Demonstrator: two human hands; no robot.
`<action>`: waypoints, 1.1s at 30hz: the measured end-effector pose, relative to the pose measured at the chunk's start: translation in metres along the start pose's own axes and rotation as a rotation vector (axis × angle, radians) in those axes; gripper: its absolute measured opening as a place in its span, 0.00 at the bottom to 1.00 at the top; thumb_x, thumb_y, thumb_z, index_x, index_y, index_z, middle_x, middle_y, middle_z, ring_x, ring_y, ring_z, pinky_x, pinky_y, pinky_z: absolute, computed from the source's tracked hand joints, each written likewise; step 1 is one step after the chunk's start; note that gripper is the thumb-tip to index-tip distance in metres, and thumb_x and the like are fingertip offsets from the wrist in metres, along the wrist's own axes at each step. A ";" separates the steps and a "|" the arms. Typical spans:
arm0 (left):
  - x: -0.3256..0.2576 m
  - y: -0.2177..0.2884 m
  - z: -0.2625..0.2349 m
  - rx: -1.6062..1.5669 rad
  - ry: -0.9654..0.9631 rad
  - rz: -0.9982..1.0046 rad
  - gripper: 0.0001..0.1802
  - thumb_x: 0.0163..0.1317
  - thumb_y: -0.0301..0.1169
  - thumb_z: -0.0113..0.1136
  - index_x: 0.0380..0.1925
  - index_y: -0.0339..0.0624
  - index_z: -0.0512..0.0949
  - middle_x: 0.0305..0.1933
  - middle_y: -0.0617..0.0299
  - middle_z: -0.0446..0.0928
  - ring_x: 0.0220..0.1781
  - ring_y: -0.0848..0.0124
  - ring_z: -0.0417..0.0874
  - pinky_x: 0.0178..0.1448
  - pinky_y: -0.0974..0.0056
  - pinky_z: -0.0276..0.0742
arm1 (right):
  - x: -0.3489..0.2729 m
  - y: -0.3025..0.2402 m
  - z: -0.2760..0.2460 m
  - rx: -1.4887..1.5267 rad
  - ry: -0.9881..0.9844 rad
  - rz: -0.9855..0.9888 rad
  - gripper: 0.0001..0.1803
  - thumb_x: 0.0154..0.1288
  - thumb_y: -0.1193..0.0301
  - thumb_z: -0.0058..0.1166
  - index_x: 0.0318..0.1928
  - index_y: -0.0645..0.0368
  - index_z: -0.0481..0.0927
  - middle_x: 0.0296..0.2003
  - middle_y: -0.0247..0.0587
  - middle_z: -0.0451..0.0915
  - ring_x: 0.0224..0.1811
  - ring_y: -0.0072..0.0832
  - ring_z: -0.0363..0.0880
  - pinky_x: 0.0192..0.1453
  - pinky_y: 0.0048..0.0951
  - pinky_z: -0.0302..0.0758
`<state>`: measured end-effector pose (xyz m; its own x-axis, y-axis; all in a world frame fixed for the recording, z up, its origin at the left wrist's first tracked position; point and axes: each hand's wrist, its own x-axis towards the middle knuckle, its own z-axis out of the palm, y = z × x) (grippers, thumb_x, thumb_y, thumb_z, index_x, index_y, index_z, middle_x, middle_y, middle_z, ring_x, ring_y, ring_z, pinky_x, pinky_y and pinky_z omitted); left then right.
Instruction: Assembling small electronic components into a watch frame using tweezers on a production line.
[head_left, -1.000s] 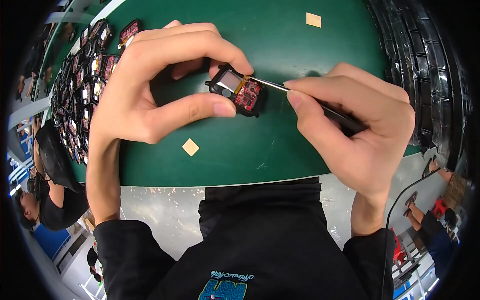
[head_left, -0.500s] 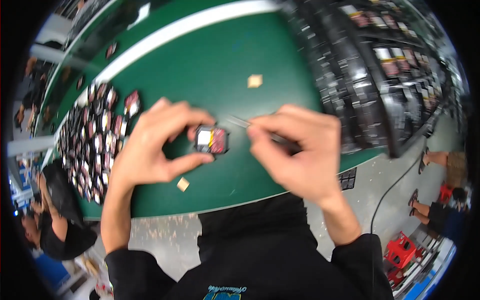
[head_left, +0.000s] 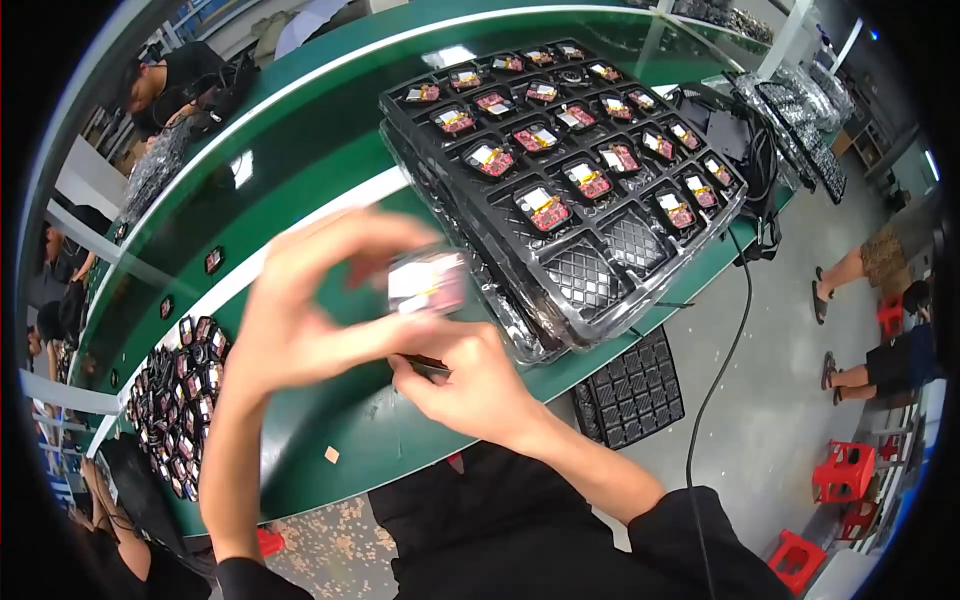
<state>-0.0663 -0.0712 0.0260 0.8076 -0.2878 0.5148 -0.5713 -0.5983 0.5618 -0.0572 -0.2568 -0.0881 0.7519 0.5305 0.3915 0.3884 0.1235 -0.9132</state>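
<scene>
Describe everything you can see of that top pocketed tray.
The top tray looks like shiny black moulded plastic, with pockets in rows. Most hold small devices with red circuit boards; two near one corner show cross-hatched floors. It lies face up atop a similar tray, over the green table. Neither left hand nor right hand appears to touch it.
</scene>
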 end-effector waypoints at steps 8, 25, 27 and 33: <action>0.097 -0.002 0.080 0.094 -0.277 0.272 0.24 0.70 0.37 0.74 0.63 0.39 0.86 0.58 0.55 0.85 0.64 0.54 0.81 0.67 0.50 0.77 | -0.002 0.002 0.009 -0.087 -0.051 -0.029 0.09 0.64 0.75 0.70 0.43 0.66 0.92 0.34 0.51 0.89 0.31 0.44 0.91 0.38 0.40 0.85; -0.150 -0.191 -0.135 0.814 0.090 -0.465 0.19 0.75 0.33 0.65 0.62 0.38 0.84 0.65 0.49 0.84 0.68 0.45 0.82 0.74 0.48 0.78 | 0.000 -0.015 -0.006 -0.186 -0.096 -0.065 0.05 0.67 0.76 0.68 0.41 0.63 0.92 0.30 0.43 0.86 0.24 0.33 0.85 0.29 0.35 0.80; -0.134 -0.195 -0.120 0.717 0.077 -0.482 0.17 0.73 0.29 0.67 0.59 0.34 0.84 0.59 0.46 0.84 0.62 0.44 0.85 0.68 0.48 0.80 | -0.003 0.001 -0.009 -0.225 -0.123 -0.085 0.05 0.69 0.73 0.67 0.40 0.61 0.90 0.35 0.45 0.88 0.32 0.44 0.89 0.37 0.40 0.85; -0.123 -0.135 -0.082 0.536 0.120 -0.431 0.15 0.68 0.19 0.63 0.54 0.33 0.83 0.54 0.46 0.79 0.58 0.45 0.81 0.66 0.51 0.77 | -0.004 0.003 0.006 -0.051 -0.131 0.044 0.07 0.70 0.74 0.64 0.40 0.67 0.89 0.34 0.50 0.85 0.34 0.49 0.87 0.41 0.45 0.81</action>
<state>-0.1003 0.1064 -0.0594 0.9067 0.1243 0.4031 -0.0275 -0.9361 0.3506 -0.0626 -0.2533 -0.0938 0.6945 0.6396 0.3297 0.3856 0.0561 -0.9210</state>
